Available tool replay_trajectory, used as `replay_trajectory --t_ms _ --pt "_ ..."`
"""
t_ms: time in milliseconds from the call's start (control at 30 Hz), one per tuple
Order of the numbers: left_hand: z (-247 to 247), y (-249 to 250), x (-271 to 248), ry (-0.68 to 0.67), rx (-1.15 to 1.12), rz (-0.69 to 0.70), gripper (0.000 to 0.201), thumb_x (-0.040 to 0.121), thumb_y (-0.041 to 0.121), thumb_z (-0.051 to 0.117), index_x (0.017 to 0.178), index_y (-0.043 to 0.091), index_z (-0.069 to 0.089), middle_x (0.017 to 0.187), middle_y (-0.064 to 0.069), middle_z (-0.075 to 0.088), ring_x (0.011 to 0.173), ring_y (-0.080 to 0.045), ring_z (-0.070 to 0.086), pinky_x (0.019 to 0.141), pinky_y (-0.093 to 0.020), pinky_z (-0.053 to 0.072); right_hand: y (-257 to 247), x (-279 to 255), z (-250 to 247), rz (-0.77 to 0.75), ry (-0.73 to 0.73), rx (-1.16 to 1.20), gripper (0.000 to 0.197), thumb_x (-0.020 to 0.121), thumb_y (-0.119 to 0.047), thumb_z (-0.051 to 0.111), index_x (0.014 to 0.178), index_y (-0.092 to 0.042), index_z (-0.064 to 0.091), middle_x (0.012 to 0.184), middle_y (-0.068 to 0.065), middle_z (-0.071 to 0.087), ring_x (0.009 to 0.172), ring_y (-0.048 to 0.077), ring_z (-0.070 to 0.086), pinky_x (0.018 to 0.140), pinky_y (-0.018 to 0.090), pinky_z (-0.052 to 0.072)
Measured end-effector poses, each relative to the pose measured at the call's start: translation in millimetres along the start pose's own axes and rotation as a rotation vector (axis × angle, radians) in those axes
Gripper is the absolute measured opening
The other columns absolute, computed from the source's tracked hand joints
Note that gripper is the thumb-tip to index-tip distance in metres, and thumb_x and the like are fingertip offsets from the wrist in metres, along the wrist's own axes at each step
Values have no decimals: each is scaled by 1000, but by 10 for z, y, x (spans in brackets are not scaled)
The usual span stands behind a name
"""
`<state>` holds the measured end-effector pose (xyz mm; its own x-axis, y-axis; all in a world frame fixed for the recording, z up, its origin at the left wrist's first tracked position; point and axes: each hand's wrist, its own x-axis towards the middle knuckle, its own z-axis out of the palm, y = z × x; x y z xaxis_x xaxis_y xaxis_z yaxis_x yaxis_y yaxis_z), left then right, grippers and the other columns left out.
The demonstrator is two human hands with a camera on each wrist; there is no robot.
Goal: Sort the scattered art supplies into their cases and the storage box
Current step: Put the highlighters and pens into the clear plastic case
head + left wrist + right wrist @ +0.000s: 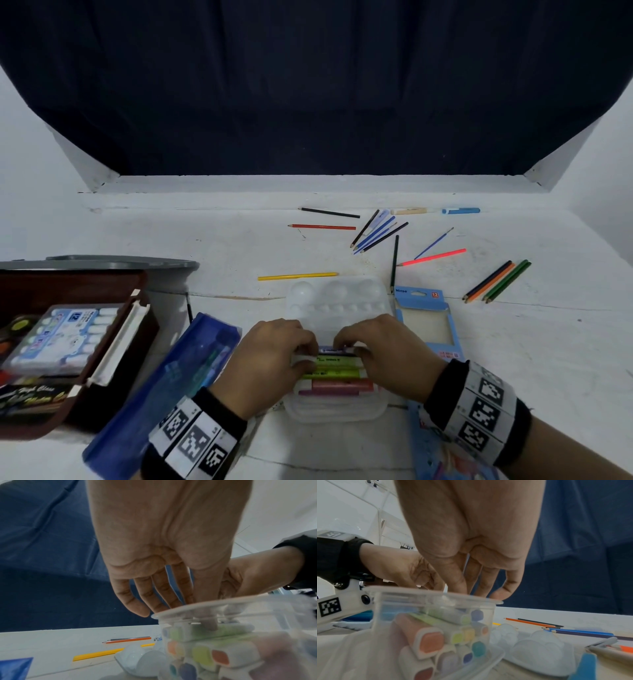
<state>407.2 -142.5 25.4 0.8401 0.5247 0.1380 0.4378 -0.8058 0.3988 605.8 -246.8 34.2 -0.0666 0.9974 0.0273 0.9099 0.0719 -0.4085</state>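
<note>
Wristbands with printed markers sit lowest in the head view; above them the left hand (pixel 274 356) and right hand (pixel 383 349) meet over a clear plastic case (pixel 334 409) of highlighters (pixel 337 373) at the near edge of the counter (pixel 222 233). Fingers of both curl down onto the top marker; whether they pinch it or only press it cannot be told. Beyond lie a white palette (pixel 337 299), loose pencils (pixel 496 281), an empty blue pencil box (pixel 426 318). Brown storage box (pixel 68 339) at left.

Left wrist view: fingertips (pixel 212 626) dip past the case rim (pixel 197 609) onto a green marker (pixel 205 631) that rides above the packed rows.

Right wrist view: fingers (pixel 458 586) at the rim, markers stacked nearly to it.

Risk, as judged: top layer looks proud of the rim, so a lid may not seat; hard pressing could tip the light case or roll a marker out.
</note>
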Motion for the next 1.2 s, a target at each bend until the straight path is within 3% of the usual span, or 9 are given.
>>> replay_trajectory --t_ms 200,300,433,567,767,833,933,1067,1200 --pt "-4 18 -31 23 -73 -47 11 88 40 69 98 36 68 91 19 64 85 -1 58 79 -24 51 52 -32 15 1 102 58 24 88 -14 59 107 -25 69 104 -11 71 96 6 63 87 22 49" --pt "-35 103 -35 86 -176 -55 12 91 47 62 92 36 69 82 19 65 80 -3 61 72 -24 51 92 -86 -28 -10 206 128 17 88 -16 63 100 -24 70 94 -13 70 87 1 62 80 11 45" --pt "-136 353 23 189 -362 -72 24 91 53 51 88 33 64 71 9 63 73 -13 60 67 -25 48 186 -196 -184 8 346 252 13 88 -10 66 92 -21 70 85 -14 68 80 -1 61 72 6 43" --pt "-170 635 156 265 -447 -113 17 93 46 54 91 30 57 60 -2 48 62 -22 50 54 -25 38 357 -369 -374 53 386 324 10 91 -11 66 95 -20 67 85 -15 67 83 -1 60 71 7 41" --pt "-48 1147 383 297 -546 -172 17 95 41 58 99 25 58 64 -12 43 63 -27 52 60 -42 45 786 -696 -648 98 402 377 13 92 -18 65 94 -29 59 79 -12 66 80 7 64 66 21 46" --pt "30 1330 497 330 -584 -180 16 94 40 58 99 25 59 64 -8 46 64 -23 54 61 -36 47 974 -814 -725 100 413 379 13 92 -19 65 91 -30 58 78 -11 67 79 8 65 65 22 46" --pt "155 1608 703 425 -638 -210 18 93 40 59 96 23 63 68 3 55 68 -13 53 61 -20 42 1285 -975 -840 107 412 357 13 91 -18 65 86 -28 59 77 -12 66 77 7 64 62 20 45" --pt "334 1899 1072 500 -704 -241 20 95 42 62 98 22 63 83 6 63 82 -12 61 69 -22 43 1742 -1104 -1070 128 376 321 11 90 -19 65 84 -26 60 78 -14 67 76 5 64 60 16 44" --pt "424 2039 1551 560 -770 -298 5 97 22 62 93 22 66 82 5 65 79 -8 60 68 -25 45 2255 -1071 -1338 149 339 295 9 90 -17 66 84 -23 62 74 -10 68 71 2 64 60 11 43"
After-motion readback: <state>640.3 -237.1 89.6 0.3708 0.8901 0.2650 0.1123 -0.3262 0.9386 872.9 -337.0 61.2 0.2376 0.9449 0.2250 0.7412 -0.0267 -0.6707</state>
